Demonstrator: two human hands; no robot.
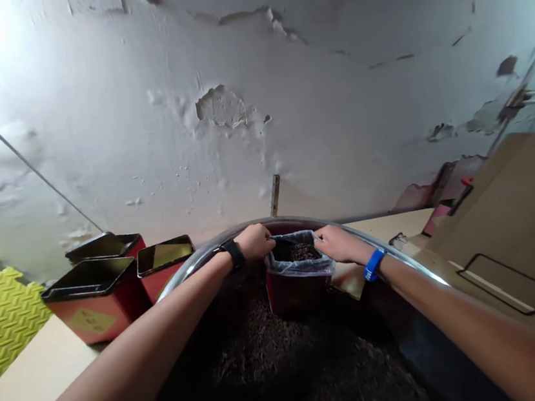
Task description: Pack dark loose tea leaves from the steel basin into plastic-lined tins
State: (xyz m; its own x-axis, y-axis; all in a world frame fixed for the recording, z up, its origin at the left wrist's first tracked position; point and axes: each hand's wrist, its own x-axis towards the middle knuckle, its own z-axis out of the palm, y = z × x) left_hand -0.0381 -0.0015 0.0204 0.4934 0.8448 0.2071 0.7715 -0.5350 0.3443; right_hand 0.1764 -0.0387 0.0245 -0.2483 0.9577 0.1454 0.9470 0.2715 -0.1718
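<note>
A red tin (298, 293) lined with a clear plastic bag (300, 267) stands in a large round metal tub (192, 262), on a bed of dark loose leaves (260, 344) that look like tea. More of the dark leaves (304, 251) lie inside the bag. My left hand (255, 241) is closed on the bag's rim at the tin's left corner. At the opposite corner my right hand (338, 244) grips the rim of the bag too. A small gold-coloured piece (349, 279), perhaps a lid, sits just right of the tin.
Several red tins without lids, including a front one (101, 318), stand left of the tub. A cardboard box (518, 215) is at the right. Behind everything rises a peeling wall (152, 136); a yellow foam mat (3, 317) lies far left.
</note>
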